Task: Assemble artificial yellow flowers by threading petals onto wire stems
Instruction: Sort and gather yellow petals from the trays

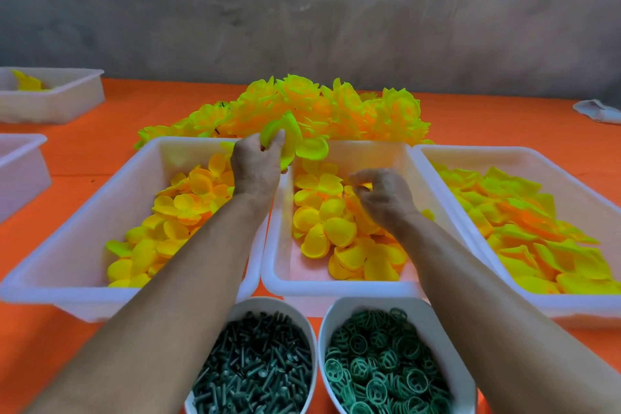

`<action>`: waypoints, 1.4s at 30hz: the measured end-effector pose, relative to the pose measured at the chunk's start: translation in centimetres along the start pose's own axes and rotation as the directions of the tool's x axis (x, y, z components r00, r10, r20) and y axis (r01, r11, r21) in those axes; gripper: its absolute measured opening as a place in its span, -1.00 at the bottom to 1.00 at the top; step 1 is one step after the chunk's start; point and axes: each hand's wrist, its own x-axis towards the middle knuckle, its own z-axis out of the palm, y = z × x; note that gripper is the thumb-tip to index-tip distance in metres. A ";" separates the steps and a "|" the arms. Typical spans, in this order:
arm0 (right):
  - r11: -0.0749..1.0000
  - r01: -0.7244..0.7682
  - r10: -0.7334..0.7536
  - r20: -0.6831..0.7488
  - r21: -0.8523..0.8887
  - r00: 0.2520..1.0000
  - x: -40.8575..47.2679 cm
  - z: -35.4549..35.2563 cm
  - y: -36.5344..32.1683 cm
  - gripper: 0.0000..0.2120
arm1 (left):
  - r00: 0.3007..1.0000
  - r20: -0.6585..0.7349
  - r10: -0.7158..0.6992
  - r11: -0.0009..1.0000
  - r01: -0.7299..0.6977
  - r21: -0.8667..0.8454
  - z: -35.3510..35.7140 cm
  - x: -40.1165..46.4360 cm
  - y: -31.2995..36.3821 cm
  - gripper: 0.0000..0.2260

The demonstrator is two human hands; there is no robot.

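Observation:
My left hand (257,165) holds a partly built yellow-green flower (289,136) raised above the gap between the left tray (67,282) and the middle tray (336,289). My right hand (383,198) reaches into the middle tray with curled fingers pinching a yellow petal piece (366,185) from the heap there. Both trays hold loose yellow petals. A pile of finished yellow flowers (336,111) lies behind the trays. No wire stem is visible in either hand.
A third white tray (571,307) of pointed yellow petals stands at the right. Two white bowls sit at the front: dark green stem pegs (255,373) and green ring pieces (383,370). Two more white trays (53,101) stand at far left on the orange table.

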 end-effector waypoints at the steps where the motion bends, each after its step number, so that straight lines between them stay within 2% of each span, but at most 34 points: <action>1: 0.998 0.039 -0.036 0.049 -0.051 0.998 0.0 0.4 0.0 -0.70 | 1.000 0.015 -0.002 1.000 0.002 0.018 0.1 0.0 0.0 -0.71; 4: 0.946 0.181 -0.116 0.241 -0.267 0.963 -0.2 1.6 -0.4 -0.64 | 0.999 0.036 -0.006 0.999 0.004 0.043 0.3 -0.1 0.0 -0.73; 7: 0.891 0.252 -0.099 0.381 -0.377 0.919 -0.1 2.1 -1.0 -0.64 | 1.000 0.021 -0.019 0.999 0.018 0.037 0.2 -0.1 0.2 -0.74; 9: 0.848 0.295 -0.113 0.394 -0.440 0.912 -0.3 2.3 -1.2 -0.64 | 1.000 0.010 -0.027 0.999 0.026 0.038 0.0 -0.2 0.2 -0.74; 12: 0.808 0.341 -0.211 0.305 -0.480 0.929 -0.4 2.3 -1.5 -0.67 | 1.000 0.000 -0.029 0.998 0.029 0.048 -0.1 -0.4 0.3 -0.74; 13: 0.850 0.314 -0.231 0.237 -0.422 0.944 -0.4 2.2 -1.6 -0.69 | 1.000 0.001 -0.029 0.998 0.029 0.049 0.0 -0.4 0.3 -0.74; 15: 0.970 0.184 -0.182 0.027 -0.159 0.983 -0.4 1.5 -1.9 -0.78 | 0.999 0.000 -0.034 0.998 0.034 0.044 0.0 -0.3 0.3 -0.73; 16: 0.992 0.128 -0.128 -0.081 -0.006 0.988 -0.3 1.1 -2.0 -0.83 | 0.999 0.005 -0.037 0.999 0.037 0.032 0.0 -0.3 0.3 -0.74; 18: 0.970 0.053 0.005 -0.236 0.237 0.972 -0.4 0.2 -1.6 -0.90 | 0.999 0.030 -0.045 0.999 0.045 -0.006 0.0 -0.3 0.3 -0.80; 20: 0.895 -0.027 0.166 -0.277 0.445 0.946 -0.5 -0.5 -1.0 -0.87 | 0.995 0.091 -0.037 0.999 0.041 -0.036 0.2 -0.6 0.4 -0.87; 21: 0.838 -0.049 0.230 -0.269 0.544 0.935 -0.5 -0.7 -0.7 -0.82 | 0.990 0.141 -0.021 0.999 0.027 -0.043 0.3 -0.8 0.4 -0.83; 23: 0.707 -0.074 0.322 -0.227 0.703 0.919 -0.4 -1.2 -0.3 -0.69 | 0.961 0.277 0.013 0.999 -0.002 -0.041 0.6 -1.4 0.5 -0.79; 26: 0.497 -0.092 0.412 -0.141 0.863 0.900 -0.2 -1.6 -0.1 -0.62 | 0.903 0.429 0.033 0.996 -0.067 0.066 0.9 -2.0 0.4 -0.86; 28: 0.373 -0.077 0.420 -0.094 0.925 0.903 -0.2 -1.9 -0.3 -0.66 | 0.871 0.490 0.037 0.981 -0.125 0.149 1.0 -2.3 0.4 -0.87; 29: 0.349 -0.067 0.414 -0.090 0.935 0.906 -0.3 -2.0 -0.4 -0.69 | 0.855 0.518 0.045 0.968 -0.164 0.187 1.1 -2.4 0.4 -0.88; 34: 0.322 -0.041 0.388 -0.092 0.946 0.917 -0.5 -2.2 -0.7 -0.76 | 0.770 0.637 0.035 0.871 -0.336 0.359 1.2 -2.8 0.5 -0.88; 37: 0.339 -0.054 0.351 -0.073 0.939 0.933 -0.6 -2.4 -0.9 -0.83 | 0.803 0.587 0.100 0.861 -0.366 0.353 1.2 -2.9 0.6 -0.82; 40: 0.369 -0.057 0.302 -0.061 0.928 0.951 -0.8 -2.5 -1.1 -0.84 | 0.862 0.452 0.228 0.885 -0.377 0.274 1.1 -2.9 1.1 -0.77; 42: 0.373 -0.059 0.268 -0.046 0.926 0.962 -0.9 -2.5 -1.2 -0.84 | 0.877 0.386 0.287 0.890 -0.393 0.231 1.1 -2.8 1.3 -0.73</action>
